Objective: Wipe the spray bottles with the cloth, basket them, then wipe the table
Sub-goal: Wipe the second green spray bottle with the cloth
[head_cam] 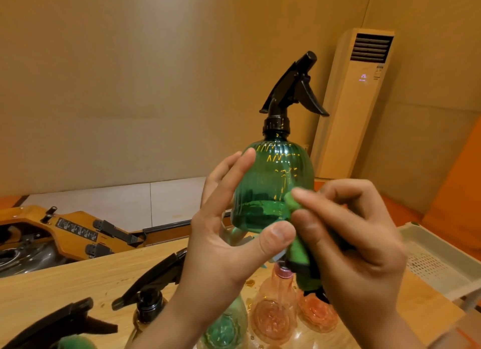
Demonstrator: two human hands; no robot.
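I hold a green ribbed spray bottle [270,182] with a black trigger head upright in the air above the table. My left hand [229,234] grips its lower part, thumb under the base and fingers behind it. My right hand [348,239] pinches a green cloth [299,247] and presses it against the bottle's lower right side. Below stand more bottles: black trigger heads [153,281] at lower left, a green one [223,330], and pinkish-orange ones [276,312]. A white perforated basket [440,257] sits at the right.
The wooden table [78,283] runs across the lower frame. Beyond its far edge lies an orange machine with black clamps [78,231]. A tall air conditioner [356,101] stands against the back wall.
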